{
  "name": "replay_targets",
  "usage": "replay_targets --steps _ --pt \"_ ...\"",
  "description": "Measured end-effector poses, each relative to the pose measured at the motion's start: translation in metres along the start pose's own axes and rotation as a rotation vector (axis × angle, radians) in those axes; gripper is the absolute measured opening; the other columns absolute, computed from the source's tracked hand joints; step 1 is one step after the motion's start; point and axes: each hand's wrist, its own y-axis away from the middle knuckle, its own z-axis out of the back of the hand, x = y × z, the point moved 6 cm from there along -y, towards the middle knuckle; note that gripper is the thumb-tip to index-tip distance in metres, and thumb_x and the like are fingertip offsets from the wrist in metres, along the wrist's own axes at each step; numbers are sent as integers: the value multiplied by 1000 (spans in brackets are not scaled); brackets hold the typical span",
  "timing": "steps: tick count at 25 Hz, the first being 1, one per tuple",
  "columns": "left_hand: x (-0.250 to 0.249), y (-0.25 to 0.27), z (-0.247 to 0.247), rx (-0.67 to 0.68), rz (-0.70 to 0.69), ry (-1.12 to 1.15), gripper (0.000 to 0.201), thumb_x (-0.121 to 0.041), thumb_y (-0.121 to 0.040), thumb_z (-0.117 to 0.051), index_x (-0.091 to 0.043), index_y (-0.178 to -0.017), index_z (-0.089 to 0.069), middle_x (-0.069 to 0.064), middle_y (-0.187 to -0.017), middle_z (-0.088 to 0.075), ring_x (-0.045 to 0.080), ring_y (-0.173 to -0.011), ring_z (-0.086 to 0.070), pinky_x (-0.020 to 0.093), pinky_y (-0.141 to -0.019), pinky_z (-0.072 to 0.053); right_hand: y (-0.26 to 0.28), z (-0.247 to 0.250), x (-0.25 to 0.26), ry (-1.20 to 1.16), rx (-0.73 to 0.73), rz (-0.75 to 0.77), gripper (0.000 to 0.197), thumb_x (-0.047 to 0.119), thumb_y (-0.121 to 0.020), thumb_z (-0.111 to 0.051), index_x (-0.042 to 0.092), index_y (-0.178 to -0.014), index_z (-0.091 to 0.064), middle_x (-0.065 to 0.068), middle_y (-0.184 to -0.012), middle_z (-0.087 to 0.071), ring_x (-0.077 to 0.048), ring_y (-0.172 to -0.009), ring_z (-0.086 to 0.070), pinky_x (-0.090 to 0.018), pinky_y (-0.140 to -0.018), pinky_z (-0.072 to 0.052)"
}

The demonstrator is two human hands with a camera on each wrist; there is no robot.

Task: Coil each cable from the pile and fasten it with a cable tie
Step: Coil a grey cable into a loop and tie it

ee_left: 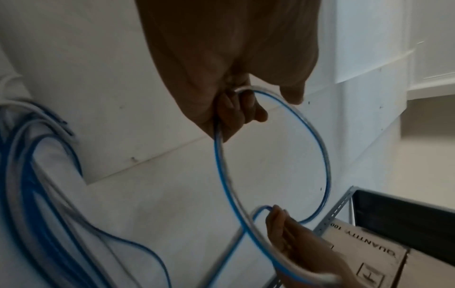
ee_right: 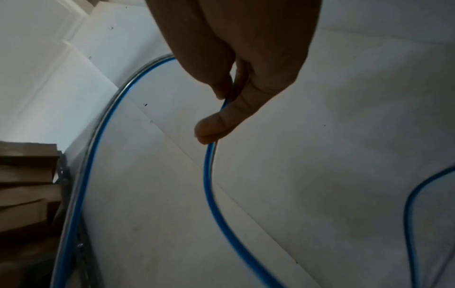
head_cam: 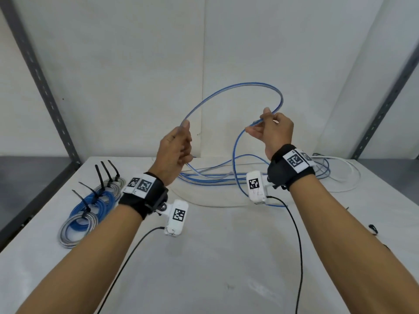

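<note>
While the left hand (head_cam: 175, 152) grips one side of a raised blue cable (head_cam: 226, 90) loop, the right hand (head_cam: 272, 132) pinches the other side above the counter (head_cam: 215, 257).

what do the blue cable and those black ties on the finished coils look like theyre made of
Blue cable: seemingly a smooth, glossy plastic jacket, blue with a pale stripe; it bends into a springy loop between the left hand and right hand.
Black ties: probably stiff matte plastic, likely nylon; their tails stand upright.
</note>
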Motion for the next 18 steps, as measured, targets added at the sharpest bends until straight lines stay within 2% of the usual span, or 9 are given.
replay_targets --steps 3,5,7,10,12,15,16,17,18 --pt "-18 12 12 22 3 38 46 -48 -100 -52 -16 -68 -48 -7 -56 -25 15 -62 -9 25 -48 -11 9 -20 3 -319 60 -13 23 20 -109 -44 2 -95 -51 -21 -80 -65 -38 -82 -76 -34 -75 -62" --pt "-24 20 17 23 -32 1 47 -45 -105 -46 -14 -69 -46 -7 -56 -23 16 -61 -10 25 -49 -12 11 -30 9 -475 72 -29 24 15 -109 -42 1 -92 -52 -24 -85 -65 -41 -90 -74 -37 -77 -62" --pt "-27 27 22 1 -59 -40 46 -42 -106 -45 -15 -69 -45 -7 -56 -24 17 -60 -9 28 -51 -12 12 -40 16 -529 108 -34 23 13 -109 -42 0 -94 -53 -29 -94 -64 -41 -92 -74 -37 -78 -62" --pt "-33 31 25 -18 -111 -51 43 -40 -107 -44 -17 -71 -41 -8 -57 -26 16 -60 -10 28 -51 -12 17 -43 19 -460 138 -32 21 13 -109 -42 0 -97 -53 -25 -89 -65 -38 -86 -75 -36 -77 -62" --pt "-39 33 28 -40 -143 -48 42 -41 -107 -42 -17 -72 -40 -9 -57 -26 12 -54 -13 24 -45 -13 22 -39 18 -236 123 78 17 16 -108 -43 1 -102 -48 -24 -89 -63 -37 -82 -76 -36 -75 -62" --pt "-40 33 34 -122 -164 -14 44 -43 -107 -42 -19 -71 -39 -7 -59 -22 8 -49 -15 19 -40 -16 28 -34 6 481 170 282 19 20 -103 -56 2 -100 -52 -19 -91 -70 -23 -69 -76 -35 -69 -63" --pt "-40 32 37 -160 -170 14 44 -42 -108 -43 -20 -70 -37 -6 -60 -20 8 -50 -14 19 -39 -17 32 -35 -4 724 234 271 18 21 -100 -61 5 -102 -56 -17 -93 -72 -22 -71 -75 -36 -71 -61" --pt "-38 31 41 -206 -173 49 45 -41 -108 -43 -20 -69 -35 -6 -61 -20 8 -49 -14 19 -39 -17 36 -33 -18 921 310 219 21 23 -96 -67 8 -108 -59 -15 -101 -72 -24 -82 -74 -36 -77 -59" --pt "-35 29 46 -257 -176 84 46 -41 -108 -43 -20 -68 -34 -6 -60 -20 8 -48 -14 19 -38 -17 40 -30 -31 1080 371 152 34 25 -93 -72 10 -120 -58 -14 -112 -69 -27 -98 -70 -36 -85 -55"
